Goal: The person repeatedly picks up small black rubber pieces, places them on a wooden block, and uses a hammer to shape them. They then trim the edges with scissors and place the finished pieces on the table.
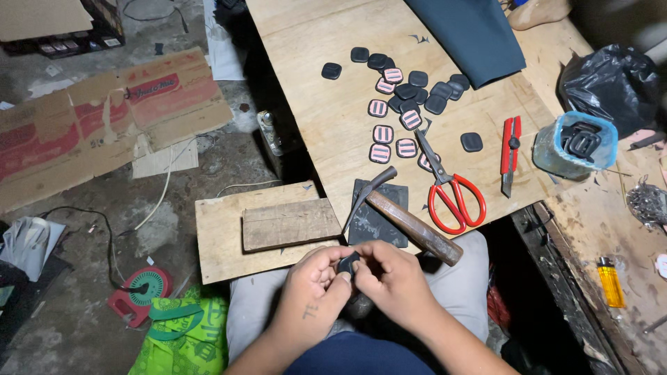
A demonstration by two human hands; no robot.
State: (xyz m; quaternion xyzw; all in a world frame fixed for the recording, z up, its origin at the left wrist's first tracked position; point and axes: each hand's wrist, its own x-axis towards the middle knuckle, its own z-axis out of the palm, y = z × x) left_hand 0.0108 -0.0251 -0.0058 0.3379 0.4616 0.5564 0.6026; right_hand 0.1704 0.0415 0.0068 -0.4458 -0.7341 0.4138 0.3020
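Note:
My left hand (314, 286) and my right hand (389, 278) meet over my lap, both pinching one small dark rounded piece (347, 264) between the fingertips. Just beyond them a hammer (406, 219) with a wooden handle rests across a dark square pad (368, 222) at the plywood board's (326, 118) near edge. Several matching black pieces (417, 78) and pink-striped ones (383, 134) lie scattered further up the board. Red-handled scissors (451, 198) lie to the right of the hammer.
A red utility knife (510, 153) and a blue tub (575, 144) holding black buckles sit to the right. A small wood block (290, 223) lies on a low board at left. A yellow lighter (610, 281), black bag (611, 80), dark cloth (479, 35) and flattened cardboard (104, 118) surround the area.

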